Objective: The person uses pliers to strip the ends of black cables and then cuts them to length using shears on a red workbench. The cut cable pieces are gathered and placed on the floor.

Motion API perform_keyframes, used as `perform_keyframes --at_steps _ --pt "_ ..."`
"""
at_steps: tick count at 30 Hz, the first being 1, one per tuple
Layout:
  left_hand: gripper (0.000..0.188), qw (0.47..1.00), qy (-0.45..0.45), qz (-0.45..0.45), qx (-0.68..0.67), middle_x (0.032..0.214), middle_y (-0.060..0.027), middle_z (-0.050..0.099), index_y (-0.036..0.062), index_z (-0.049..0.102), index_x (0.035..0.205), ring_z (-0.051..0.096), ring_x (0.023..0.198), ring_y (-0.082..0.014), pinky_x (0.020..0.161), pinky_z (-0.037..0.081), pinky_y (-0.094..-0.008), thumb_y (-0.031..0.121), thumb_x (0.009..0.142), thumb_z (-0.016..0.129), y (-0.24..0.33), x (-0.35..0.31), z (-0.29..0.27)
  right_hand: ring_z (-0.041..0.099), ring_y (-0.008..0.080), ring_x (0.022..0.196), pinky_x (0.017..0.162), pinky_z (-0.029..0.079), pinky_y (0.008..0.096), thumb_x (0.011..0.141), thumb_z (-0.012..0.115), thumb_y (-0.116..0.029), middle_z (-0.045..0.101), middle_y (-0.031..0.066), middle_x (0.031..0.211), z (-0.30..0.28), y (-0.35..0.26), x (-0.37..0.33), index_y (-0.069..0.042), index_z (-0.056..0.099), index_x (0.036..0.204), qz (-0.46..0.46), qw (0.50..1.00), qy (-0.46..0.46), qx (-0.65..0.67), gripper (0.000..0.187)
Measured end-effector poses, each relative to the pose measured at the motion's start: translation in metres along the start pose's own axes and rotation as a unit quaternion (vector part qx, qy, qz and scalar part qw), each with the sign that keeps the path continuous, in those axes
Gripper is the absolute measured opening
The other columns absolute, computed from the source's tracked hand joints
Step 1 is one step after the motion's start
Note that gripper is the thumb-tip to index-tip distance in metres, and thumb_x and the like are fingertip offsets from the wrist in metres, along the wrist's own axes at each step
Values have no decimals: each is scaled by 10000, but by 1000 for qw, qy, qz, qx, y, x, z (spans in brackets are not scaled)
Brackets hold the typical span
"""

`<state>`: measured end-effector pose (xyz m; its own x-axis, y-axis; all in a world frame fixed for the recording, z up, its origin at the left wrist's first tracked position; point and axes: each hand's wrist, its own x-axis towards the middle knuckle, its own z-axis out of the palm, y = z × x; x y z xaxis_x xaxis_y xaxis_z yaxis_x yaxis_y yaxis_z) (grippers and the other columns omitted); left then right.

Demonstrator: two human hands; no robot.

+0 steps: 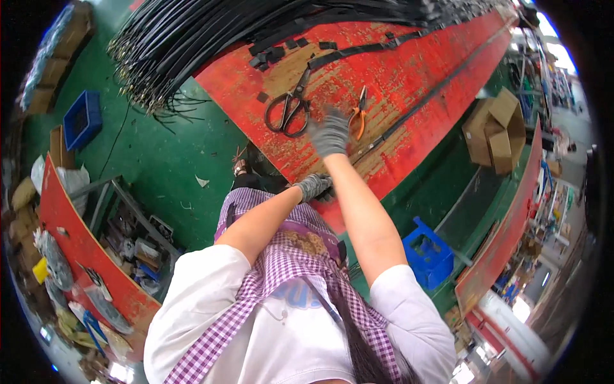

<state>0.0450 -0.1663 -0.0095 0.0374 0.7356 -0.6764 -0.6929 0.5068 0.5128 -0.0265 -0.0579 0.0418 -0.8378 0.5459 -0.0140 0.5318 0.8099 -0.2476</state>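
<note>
My left hand (312, 187), in a grey glove, is at the near edge of the red worktable (390, 77). Its fingers look curled, and what they hold, if anything, is hidden. Farther forward, my gloved right hand (330, 136) is over the tabletop, its fingers smeared by motion. Just left of it lie black-handled scissors (291, 109). Pliers with orange handles (360, 115) rest on its right. A long black strip (409, 115) runs along the table's right side. Small cut black pieces (268, 57) are scattered beyond the scissors.
A thick bundle of black cables (185, 51) covers the table's far left and hangs over its edge. A blue stool (427, 254) and an open cardboard box (495, 131) stand to the right. On the left are a blue crate (82, 120) and another red table (96, 256).
</note>
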Motion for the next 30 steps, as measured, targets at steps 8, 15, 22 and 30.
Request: perform_keyframes --at_steps 8,15,22,30 --pt "292 957 -142 -36 248 1078 -61 410 82 414 1103 405 931 -177 801 316 -284 178 828 389 -76 25 -54 407 351 1028 846 370 354 578 658 -208 404 238 1090 35 -85 8 -20 261 1182 212 959 -46 184 747" --pt "349 700 -233 85 669 1217 -59 364 107 386 1173 353 1091 -176 921 252 -258 178 831 378 -104 19 -85 494 338 906 774 407 369 619 613 -201 489 226 949 14 -73 -45 -40 289 1167 287 901 -98 311 657" --pt "317 866 -107 96 480 1015 -116 528 64 492 1041 489 921 -192 800 361 -274 244 781 477 -68 -27 -83 417 97 452 413 339 236 751 547 -278 440 -10 576 0 5 -149 -145 467 863 395 409 115 815 191" --pt "332 869 -38 51 490 955 -118 540 52 486 1037 519 861 -190 742 391 -272 260 779 482 -12 -82 -61 389 92 409 360 308 244 773 521 -301 394 -23 492 4 19 -158 -117 446 722 425 703 98 562 205"
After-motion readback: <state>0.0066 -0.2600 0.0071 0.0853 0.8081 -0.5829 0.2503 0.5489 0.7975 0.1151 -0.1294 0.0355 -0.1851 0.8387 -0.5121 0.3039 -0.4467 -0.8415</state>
